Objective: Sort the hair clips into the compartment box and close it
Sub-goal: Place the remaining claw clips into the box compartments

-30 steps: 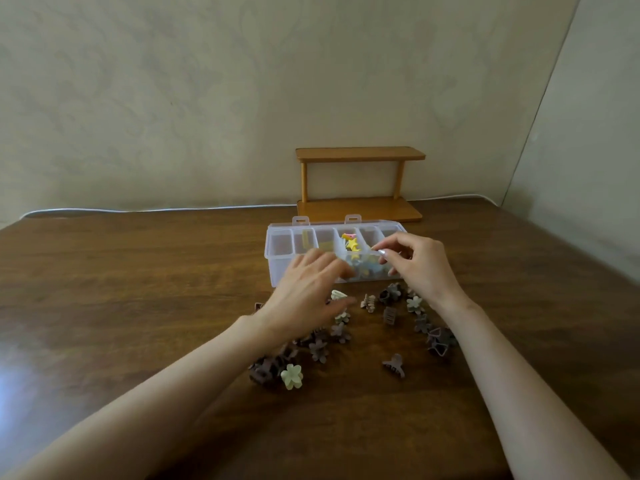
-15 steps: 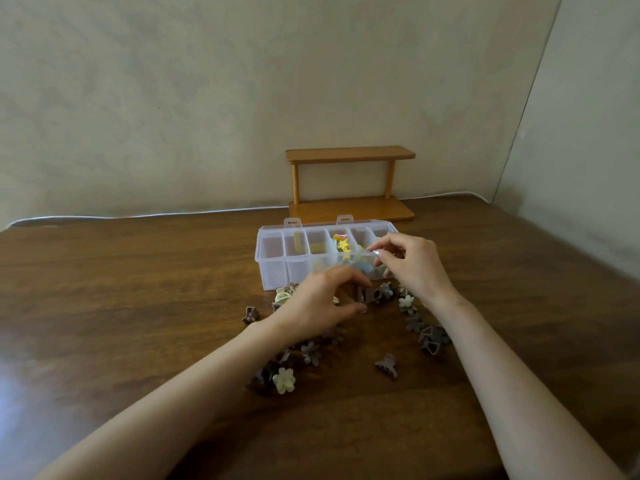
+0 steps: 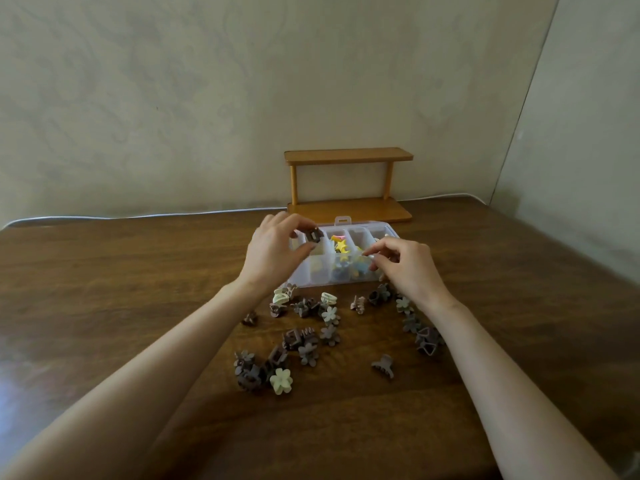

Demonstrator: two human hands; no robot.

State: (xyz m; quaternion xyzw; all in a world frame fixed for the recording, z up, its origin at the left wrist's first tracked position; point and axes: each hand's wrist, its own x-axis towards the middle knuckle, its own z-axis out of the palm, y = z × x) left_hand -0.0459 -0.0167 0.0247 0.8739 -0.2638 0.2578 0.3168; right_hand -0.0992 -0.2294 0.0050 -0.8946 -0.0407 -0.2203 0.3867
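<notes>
Fingertips [image 3: 300, 224] of the left hand [image 3: 273, 254] pinched a small dark-brown square plastic claw clip [image 3: 313, 235] above the open clear plastic compartment box [image 3: 325, 281]. The right hand [image 3: 408, 268] curled over its near compartments, its hold unclear. Light, stiff and probably slippery, such clips seemed best pinched by their sides. Loose brown and cream clips [image 3: 329, 315] lay scattered on the brown wooden table [image 3: 138, 289].

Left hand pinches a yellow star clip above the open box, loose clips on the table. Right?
No: head view shows the left hand pinching a dark brown clip, not a yellow star, above the open box; loose clips on the table.
</notes>
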